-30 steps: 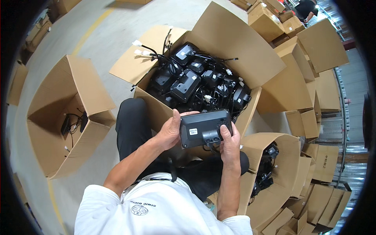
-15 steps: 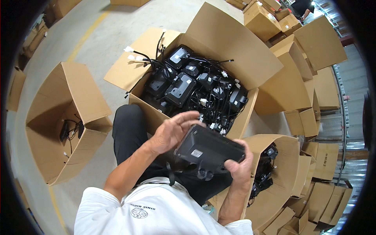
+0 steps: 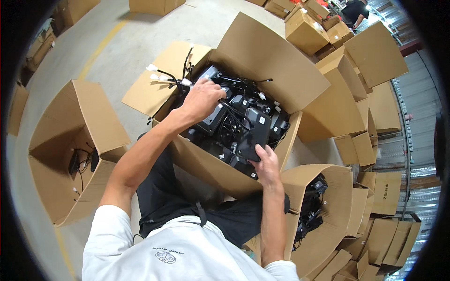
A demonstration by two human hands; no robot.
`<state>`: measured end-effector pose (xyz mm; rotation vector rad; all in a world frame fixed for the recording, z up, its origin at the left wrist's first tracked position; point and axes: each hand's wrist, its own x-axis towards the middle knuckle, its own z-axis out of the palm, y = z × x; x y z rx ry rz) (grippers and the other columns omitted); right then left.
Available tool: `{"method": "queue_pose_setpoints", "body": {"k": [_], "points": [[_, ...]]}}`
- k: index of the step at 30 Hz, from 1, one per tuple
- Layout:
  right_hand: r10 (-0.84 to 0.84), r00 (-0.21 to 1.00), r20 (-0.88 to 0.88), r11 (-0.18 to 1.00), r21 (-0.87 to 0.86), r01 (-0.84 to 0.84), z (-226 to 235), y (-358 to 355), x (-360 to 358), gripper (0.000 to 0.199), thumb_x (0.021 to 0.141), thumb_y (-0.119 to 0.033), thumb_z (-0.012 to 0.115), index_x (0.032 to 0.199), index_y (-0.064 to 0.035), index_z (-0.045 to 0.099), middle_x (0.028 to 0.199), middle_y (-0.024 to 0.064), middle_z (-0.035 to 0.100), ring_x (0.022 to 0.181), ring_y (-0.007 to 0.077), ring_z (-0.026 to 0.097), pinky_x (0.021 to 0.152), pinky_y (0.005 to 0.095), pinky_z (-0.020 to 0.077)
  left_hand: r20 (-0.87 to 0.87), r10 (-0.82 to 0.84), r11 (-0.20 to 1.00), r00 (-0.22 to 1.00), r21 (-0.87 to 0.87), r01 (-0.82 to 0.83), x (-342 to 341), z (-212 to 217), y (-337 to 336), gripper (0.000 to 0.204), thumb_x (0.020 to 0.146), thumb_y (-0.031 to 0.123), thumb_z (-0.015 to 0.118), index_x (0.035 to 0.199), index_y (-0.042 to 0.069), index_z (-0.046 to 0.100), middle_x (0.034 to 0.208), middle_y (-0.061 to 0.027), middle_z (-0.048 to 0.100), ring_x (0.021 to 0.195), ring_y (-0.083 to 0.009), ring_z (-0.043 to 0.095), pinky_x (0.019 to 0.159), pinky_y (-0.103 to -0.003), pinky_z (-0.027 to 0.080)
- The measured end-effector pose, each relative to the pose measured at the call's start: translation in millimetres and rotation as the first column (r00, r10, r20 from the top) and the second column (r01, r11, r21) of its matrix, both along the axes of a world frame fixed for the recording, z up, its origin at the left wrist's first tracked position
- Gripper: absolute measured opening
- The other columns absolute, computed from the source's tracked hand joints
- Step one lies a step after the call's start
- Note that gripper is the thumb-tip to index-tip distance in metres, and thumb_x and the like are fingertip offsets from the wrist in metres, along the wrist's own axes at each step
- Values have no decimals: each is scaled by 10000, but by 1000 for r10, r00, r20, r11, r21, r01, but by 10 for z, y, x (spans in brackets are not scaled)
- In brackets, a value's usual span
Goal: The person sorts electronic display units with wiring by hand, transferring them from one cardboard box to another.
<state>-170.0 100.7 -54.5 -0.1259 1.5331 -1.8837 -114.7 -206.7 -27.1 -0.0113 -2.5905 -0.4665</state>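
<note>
My right hand [image 3: 267,164] grips the lower end of a black rectangular plastic device [image 3: 254,136] with a small white label. That device is tilted over the open cardboard box [image 3: 206,164], which is full of similar black devices and tangled cables. Across the box, my left hand [image 3: 202,99] is closed around black cables [image 3: 228,111] that run toward the held device; its fingertips are partly hidden. White plugs [image 3: 159,77] on black leads stick out over the box's left flap, close to my left hand.
On the left stands an open carton [image 3: 105,126] with a few black devices and wires inside. Another carton [image 3: 344,196] holding black devices is by my right arm. Stacked boxes [image 3: 333,112] line the right side. A person [image 3: 356,13] is in the far background.
The device has moved from above my lap forward into the box, turned in my right hand. My left hand has left its side, reached forward and closed on cables.
</note>
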Motion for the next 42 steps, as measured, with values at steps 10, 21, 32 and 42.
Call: {"method": "queue_pose_setpoints", "body": {"k": [10,21,32,42], "points": [[93,994,63,959,263,-107,-999,-619,-486,419,957,-264,699,1292,-83,524,1217,60,643,1088,198,623,916,470,504,350,-74,988,934,-104,117,179,-748,70,799,709,126,818,1428,78,473,1547,-183,365,1482,-350,294,1187,-576,244],[244,948,206,881,362,-305,-1047,-597,-649,447,970,-446,631,1224,-88,547,1026,58,671,917,169,642,693,373,567,408,0,955,913,-271,121,75,-1208,65,564,884,114,609,1429,36,489,1545,-184,412,1490,-304,314,1175,-504,299],[52,998,-39,758,653,-14,-1065,-998,-504,707,932,-551,622,1253,63,482,1075,199,616,804,306,676,503,395,611,445,-38,965,895,-216,149,7,-1051,73,618,831,83,666,1416,24,477,1536,-197,408,1471,-331,336,1130,-490,356],[219,974,52,690,698,-192,-895,-1126,-466,924,891,-587,632,1423,123,372,1240,247,651,1017,376,701,653,468,602,458,-75,994,886,-42,106,271,-976,20,793,693,88,836,1409,26,500,1516,-220,415,1428,-388,369,1165,-450,330]]}}
